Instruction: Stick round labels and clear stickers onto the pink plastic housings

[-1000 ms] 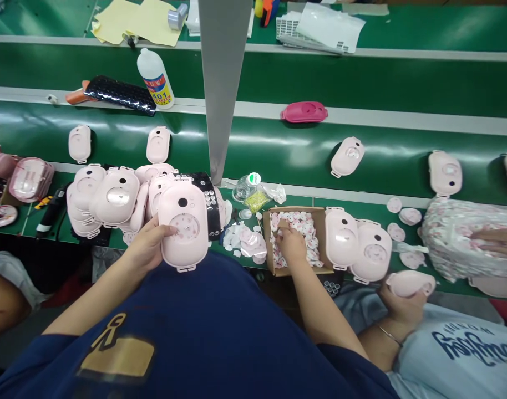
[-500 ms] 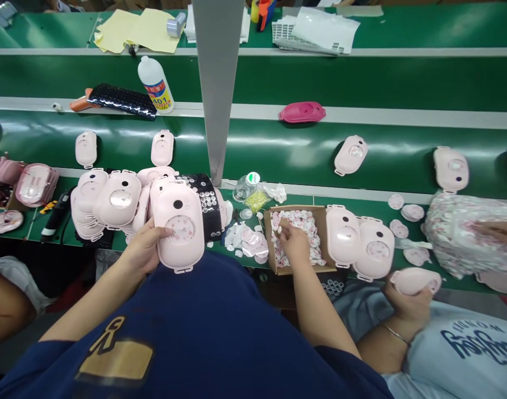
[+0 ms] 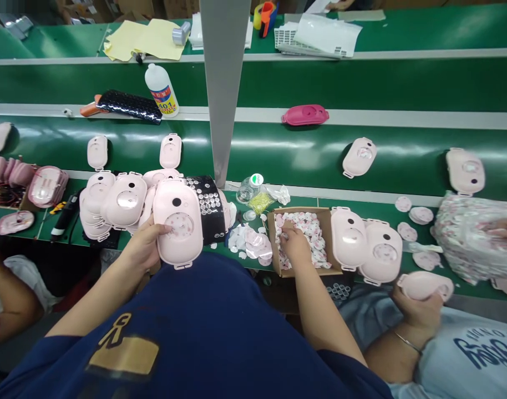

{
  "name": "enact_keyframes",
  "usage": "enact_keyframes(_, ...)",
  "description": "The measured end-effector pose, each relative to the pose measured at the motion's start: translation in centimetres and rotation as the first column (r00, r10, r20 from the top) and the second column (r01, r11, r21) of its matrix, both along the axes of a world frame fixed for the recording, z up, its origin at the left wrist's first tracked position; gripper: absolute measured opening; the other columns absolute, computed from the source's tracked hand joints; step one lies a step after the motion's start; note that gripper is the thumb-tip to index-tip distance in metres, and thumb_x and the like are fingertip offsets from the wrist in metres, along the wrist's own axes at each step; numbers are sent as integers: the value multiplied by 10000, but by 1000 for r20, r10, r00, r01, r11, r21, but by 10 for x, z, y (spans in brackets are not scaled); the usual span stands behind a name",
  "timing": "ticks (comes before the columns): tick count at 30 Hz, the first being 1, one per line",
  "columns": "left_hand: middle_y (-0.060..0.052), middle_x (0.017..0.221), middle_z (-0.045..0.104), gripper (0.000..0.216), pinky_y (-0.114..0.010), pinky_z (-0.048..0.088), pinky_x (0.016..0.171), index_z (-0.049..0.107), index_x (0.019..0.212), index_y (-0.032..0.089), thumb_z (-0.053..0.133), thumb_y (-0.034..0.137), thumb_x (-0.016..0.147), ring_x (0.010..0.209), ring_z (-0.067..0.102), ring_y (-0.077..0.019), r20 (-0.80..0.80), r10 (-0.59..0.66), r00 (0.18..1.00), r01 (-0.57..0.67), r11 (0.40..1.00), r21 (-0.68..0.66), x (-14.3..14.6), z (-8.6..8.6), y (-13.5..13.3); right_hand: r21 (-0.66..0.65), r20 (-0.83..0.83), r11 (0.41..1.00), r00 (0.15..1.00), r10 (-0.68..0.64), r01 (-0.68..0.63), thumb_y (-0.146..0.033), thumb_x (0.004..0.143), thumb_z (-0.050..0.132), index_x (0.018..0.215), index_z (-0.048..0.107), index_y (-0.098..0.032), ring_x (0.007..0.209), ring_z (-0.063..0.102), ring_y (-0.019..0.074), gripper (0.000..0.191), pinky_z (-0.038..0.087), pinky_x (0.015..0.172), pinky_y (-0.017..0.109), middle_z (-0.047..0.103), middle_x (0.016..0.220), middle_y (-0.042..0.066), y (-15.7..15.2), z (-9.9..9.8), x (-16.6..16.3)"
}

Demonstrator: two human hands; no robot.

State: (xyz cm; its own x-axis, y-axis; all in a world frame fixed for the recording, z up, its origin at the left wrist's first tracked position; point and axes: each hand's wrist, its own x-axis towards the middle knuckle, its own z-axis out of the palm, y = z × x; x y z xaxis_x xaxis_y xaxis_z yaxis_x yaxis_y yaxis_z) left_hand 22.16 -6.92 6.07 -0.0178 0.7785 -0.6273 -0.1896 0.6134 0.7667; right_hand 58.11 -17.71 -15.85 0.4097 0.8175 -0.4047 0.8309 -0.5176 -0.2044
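My left hand [image 3: 144,244] grips a pale pink plastic cover [image 3: 179,244] by its left edge, thumb on the front. This cover has a black dot near its top and a round window showing a printed disc. My right hand [image 3: 295,245] reaches into a cardboard box [image 3: 273,244] of small white-and-pink printed pieces [image 3: 314,233]. Its fingers are curled together among them, and whatever they pinch is hidden. Left of the box lies a heap of printed discs and clear film [image 3: 253,244]. Behind the held cover stands a black sheet with rows of small round clear parts [image 3: 209,205].
More pink covers [image 3: 126,199] are piled at left, and others [image 3: 349,238] lean right of the box. Several ride on the green belt [image 3: 278,155]. A grey post [image 3: 222,83] rises centrally. At right, a co-worker's hand [image 3: 417,310] holds a cover beside a plastic bag [image 3: 465,238].
The whole view has shifted slightly, so most things appear further right and lower. My left hand still holds the cover; my right hand stays in the box.
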Motion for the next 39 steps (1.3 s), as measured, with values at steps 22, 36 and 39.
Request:
enact_keyframes(22, -67, 984, 791, 637, -435, 566, 1012, 690, 1216, 173, 763, 109, 586, 1116, 683, -340, 36, 80, 996, -85, 985, 153, -20, -1, 17, -96, 67, 994, 996, -52, 59, -215, 945, 457, 1209, 693, -153, 965, 670, 241, 359, 469, 799, 312, 720, 1081, 153, 3, 8, -4)
enact_keyframes(36, -53, 1006, 791, 707, -403, 596, 962, 678, 1238, 210, 782, 132, 544, 1125, 684, -339, -13, 59, 998, -57, 991, 122, -12, 0, 20, 1, -90, 995, 991, -99, 100, -294, 898, 557, 1226, 696, -196, 1170, 600, 265, 369, 456, 998, 364, 648, 1291, 140, -8, 3, 18)
enact_keyframes(39, -46, 1026, 791, 719, -397, 594, 966, 673, 1251, 227, 780, 126, 547, 1121, 688, -335, -11, 48, 999, -46, 992, 120, -12, -2, 22, 45, 24, 974, 974, -225, 224, -329, 930, 487, 1479, 469, -139, 1430, 358, 388, 581, 322, 1131, 554, 332, 1594, 233, -6, 1, 21)
